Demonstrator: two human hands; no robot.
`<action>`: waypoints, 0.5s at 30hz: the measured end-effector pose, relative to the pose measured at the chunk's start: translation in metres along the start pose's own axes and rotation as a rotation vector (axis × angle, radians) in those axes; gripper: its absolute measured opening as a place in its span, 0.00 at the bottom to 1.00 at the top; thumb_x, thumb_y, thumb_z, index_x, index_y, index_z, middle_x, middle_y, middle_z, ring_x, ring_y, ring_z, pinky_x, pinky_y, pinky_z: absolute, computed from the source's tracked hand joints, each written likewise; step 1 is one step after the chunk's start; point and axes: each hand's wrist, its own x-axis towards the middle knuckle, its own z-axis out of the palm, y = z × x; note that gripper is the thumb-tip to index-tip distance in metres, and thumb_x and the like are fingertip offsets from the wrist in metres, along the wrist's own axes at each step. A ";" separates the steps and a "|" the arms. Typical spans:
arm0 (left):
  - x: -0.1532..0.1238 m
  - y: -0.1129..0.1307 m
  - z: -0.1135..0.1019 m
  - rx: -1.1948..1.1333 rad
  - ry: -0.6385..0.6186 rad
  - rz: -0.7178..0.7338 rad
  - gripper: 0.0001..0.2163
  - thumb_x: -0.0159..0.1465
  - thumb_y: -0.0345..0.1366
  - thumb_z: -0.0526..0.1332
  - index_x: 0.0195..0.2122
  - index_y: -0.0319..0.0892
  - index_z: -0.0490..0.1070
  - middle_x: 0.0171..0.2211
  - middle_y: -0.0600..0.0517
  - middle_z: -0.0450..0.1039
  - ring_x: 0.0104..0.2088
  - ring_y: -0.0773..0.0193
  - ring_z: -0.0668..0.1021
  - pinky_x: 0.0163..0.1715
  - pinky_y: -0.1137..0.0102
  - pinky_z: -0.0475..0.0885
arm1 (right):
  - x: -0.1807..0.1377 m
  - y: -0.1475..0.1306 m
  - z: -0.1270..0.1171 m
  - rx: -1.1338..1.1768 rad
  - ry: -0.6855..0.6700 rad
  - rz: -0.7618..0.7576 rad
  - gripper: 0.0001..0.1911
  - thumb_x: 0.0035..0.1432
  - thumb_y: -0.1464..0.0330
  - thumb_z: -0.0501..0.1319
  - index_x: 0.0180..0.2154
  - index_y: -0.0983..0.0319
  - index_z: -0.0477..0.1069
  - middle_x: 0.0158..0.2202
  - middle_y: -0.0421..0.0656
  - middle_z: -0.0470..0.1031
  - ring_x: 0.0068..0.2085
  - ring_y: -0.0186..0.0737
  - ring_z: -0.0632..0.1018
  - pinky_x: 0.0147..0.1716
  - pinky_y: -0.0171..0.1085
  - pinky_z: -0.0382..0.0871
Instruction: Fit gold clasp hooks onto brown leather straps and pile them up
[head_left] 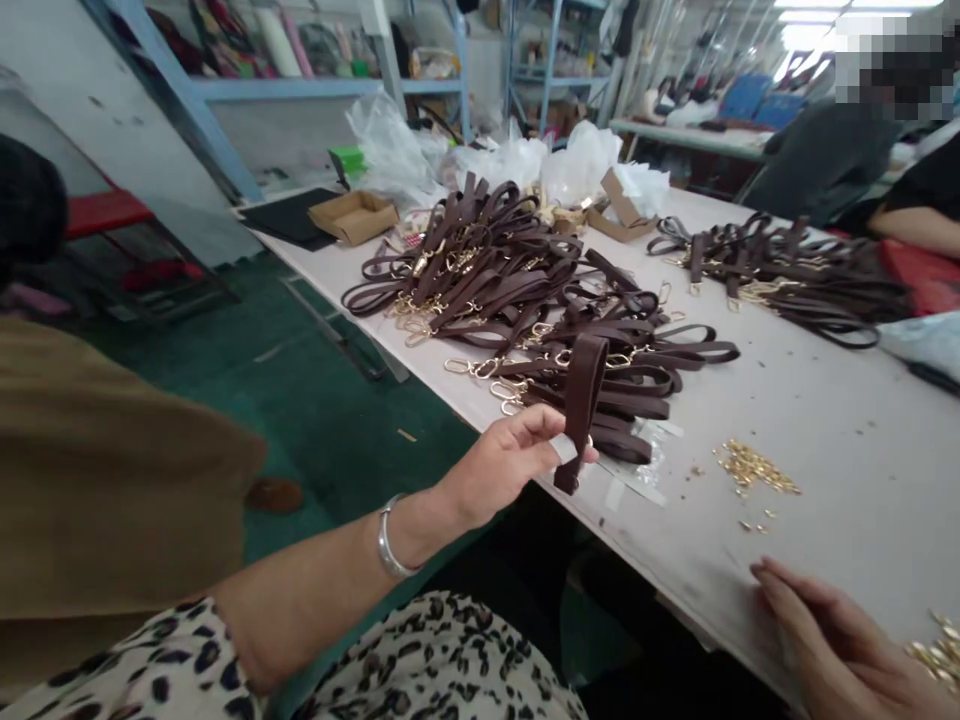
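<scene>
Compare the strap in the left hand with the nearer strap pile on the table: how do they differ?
The held strap stands upright, folded over, pinched by the left hand; the pile lies flat and tangled on the table. The pile shows many gold clasps; on the held strap I cannot make one out. Both are the same dark brown.

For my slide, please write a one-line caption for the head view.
Left hand holds a looped dark brown strap beside a pile of straps; right hand rests on the table.

Bright overhead glare top right; soft shadows; edges warped.
</scene>
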 end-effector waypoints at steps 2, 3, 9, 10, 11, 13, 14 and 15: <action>-0.002 -0.004 0.014 -0.019 -0.006 -0.097 0.10 0.60 0.38 0.68 0.38 0.39 0.73 0.39 0.48 0.79 0.36 0.64 0.79 0.37 0.69 0.75 | -0.021 -0.027 0.012 0.099 -0.030 0.084 0.20 0.48 0.54 0.72 0.40 0.58 0.80 0.35 0.42 0.82 0.37 0.44 0.81 0.40 0.37 0.77; -0.003 -0.006 0.021 -0.028 0.000 -0.143 0.10 0.61 0.39 0.67 0.39 0.40 0.71 0.39 0.49 0.78 0.36 0.63 0.80 0.36 0.68 0.76 | -0.031 -0.040 0.018 0.202 -0.028 0.089 0.18 0.49 0.56 0.72 0.40 0.59 0.79 0.34 0.42 0.82 0.36 0.42 0.82 0.40 0.37 0.77; -0.007 -0.023 0.052 0.003 -0.008 -0.261 0.10 0.63 0.39 0.64 0.42 0.43 0.67 0.34 0.53 0.75 0.34 0.64 0.80 0.36 0.67 0.77 | -0.057 -0.075 0.051 0.475 -0.228 -0.021 0.07 0.55 0.65 0.71 0.37 0.57 0.80 0.34 0.40 0.82 0.32 0.35 0.81 0.36 0.33 0.78; -0.007 -0.026 0.055 -0.003 -0.022 -0.262 0.10 0.63 0.38 0.64 0.42 0.42 0.67 0.33 0.54 0.74 0.34 0.65 0.79 0.38 0.67 0.77 | -0.057 -0.077 0.053 0.460 -0.241 -0.040 0.07 0.55 0.65 0.70 0.38 0.57 0.80 0.33 0.40 0.81 0.33 0.35 0.80 0.36 0.33 0.77; -0.007 -0.027 0.057 -0.012 -0.036 -0.265 0.09 0.63 0.37 0.64 0.42 0.42 0.67 0.31 0.55 0.72 0.33 0.66 0.79 0.39 0.67 0.76 | -0.057 -0.079 0.055 0.439 -0.248 -0.057 0.07 0.56 0.65 0.70 0.38 0.57 0.80 0.33 0.40 0.81 0.33 0.35 0.80 0.35 0.32 0.77; -0.007 -0.030 0.060 -0.031 -0.052 -0.270 0.09 0.62 0.36 0.64 0.42 0.43 0.68 0.30 0.57 0.70 0.33 0.68 0.77 0.41 0.66 0.75 | -0.055 -0.080 0.057 0.400 -0.256 -0.089 0.06 0.57 0.65 0.69 0.38 0.57 0.80 0.34 0.40 0.80 0.34 0.35 0.79 0.33 0.32 0.76; -0.007 -0.031 0.061 -0.040 -0.052 -0.267 0.09 0.62 0.36 0.64 0.42 0.43 0.68 0.30 0.57 0.69 0.33 0.68 0.76 0.42 0.66 0.75 | -0.054 -0.080 0.058 0.386 -0.265 -0.105 0.06 0.57 0.65 0.68 0.38 0.57 0.80 0.35 0.41 0.80 0.35 0.36 0.79 0.33 0.33 0.75; -0.007 -0.032 0.062 -0.046 -0.053 -0.263 0.09 0.62 0.35 0.64 0.42 0.43 0.68 0.30 0.58 0.68 0.33 0.68 0.76 0.43 0.66 0.74 | -0.053 -0.080 0.058 0.375 -0.273 -0.121 0.06 0.58 0.65 0.68 0.38 0.57 0.79 0.37 0.42 0.79 0.37 0.37 0.79 0.33 0.33 0.75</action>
